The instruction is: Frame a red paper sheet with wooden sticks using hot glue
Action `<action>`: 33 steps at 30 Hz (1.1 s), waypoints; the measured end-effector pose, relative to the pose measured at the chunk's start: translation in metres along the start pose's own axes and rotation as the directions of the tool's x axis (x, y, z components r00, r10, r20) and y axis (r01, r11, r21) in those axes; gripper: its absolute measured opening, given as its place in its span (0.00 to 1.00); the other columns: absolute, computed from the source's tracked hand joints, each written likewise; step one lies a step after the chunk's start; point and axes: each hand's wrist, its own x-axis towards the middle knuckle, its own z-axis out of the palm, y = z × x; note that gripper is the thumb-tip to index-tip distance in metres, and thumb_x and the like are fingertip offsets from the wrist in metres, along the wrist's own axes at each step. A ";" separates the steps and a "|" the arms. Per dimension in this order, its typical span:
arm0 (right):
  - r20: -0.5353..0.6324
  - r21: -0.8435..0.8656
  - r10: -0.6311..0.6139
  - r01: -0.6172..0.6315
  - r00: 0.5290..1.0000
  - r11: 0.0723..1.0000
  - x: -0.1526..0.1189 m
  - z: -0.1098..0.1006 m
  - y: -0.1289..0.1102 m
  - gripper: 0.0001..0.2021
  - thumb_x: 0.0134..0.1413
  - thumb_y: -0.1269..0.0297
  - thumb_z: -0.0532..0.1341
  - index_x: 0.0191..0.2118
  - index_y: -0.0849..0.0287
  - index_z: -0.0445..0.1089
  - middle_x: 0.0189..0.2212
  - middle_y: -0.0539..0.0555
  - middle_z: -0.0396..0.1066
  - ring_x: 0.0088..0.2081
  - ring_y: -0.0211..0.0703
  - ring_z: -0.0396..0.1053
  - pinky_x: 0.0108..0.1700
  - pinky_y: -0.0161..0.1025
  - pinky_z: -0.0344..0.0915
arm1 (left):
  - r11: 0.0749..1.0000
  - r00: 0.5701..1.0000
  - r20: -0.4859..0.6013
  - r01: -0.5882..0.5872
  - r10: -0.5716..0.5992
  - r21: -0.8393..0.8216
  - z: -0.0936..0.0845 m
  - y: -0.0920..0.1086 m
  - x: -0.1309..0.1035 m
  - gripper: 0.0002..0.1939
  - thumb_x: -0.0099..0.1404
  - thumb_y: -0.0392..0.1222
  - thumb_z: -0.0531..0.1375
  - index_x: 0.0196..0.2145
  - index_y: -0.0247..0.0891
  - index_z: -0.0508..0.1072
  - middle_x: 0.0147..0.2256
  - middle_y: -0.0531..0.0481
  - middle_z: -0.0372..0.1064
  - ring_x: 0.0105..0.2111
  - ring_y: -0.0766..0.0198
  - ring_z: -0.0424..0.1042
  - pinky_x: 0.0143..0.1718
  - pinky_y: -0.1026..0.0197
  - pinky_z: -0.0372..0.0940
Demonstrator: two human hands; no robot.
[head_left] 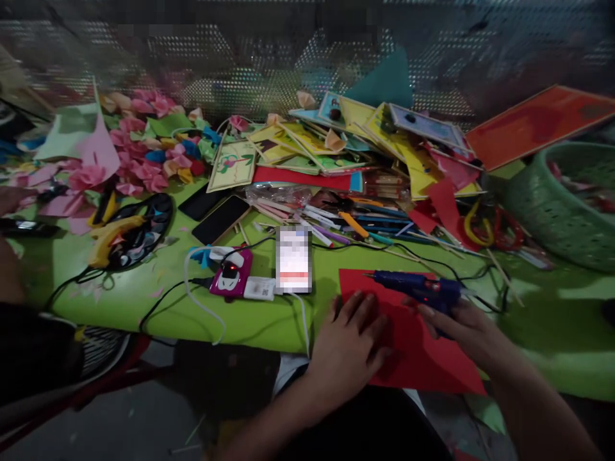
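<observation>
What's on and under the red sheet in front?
On it: the left hand, fingers spread. The right hand holds a blue glue gun over the red sheet. Green table shows beside it; whatever lies directly beneath is covered.

A green basket (560, 208) stands right of scissors (478, 224) and coloured cards (408, 150).

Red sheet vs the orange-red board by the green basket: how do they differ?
Red sheet lies under the left hand; orange-red board sits tilted by the green basket, untouched. Red sheet looks plain; orange-red board has a paler border. Shared: reddish, four-sided.
</observation>
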 end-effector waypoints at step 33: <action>0.086 -0.518 -0.150 0.173 0.985 0.838 0.031 0.020 0.000 0.24 0.60 0.36 0.58 0.39 0.51 0.78 0.22 0.53 0.73 0.31 0.58 0.76 0.30 0.46 0.67 | 1.000 0.999 -0.031 -0.026 0.026 -0.003 -0.003 0.000 0.000 0.25 0.79 0.55 0.50 0.64 0.43 0.70 0.69 0.43 0.61 0.70 0.50 0.55 0.69 0.40 0.52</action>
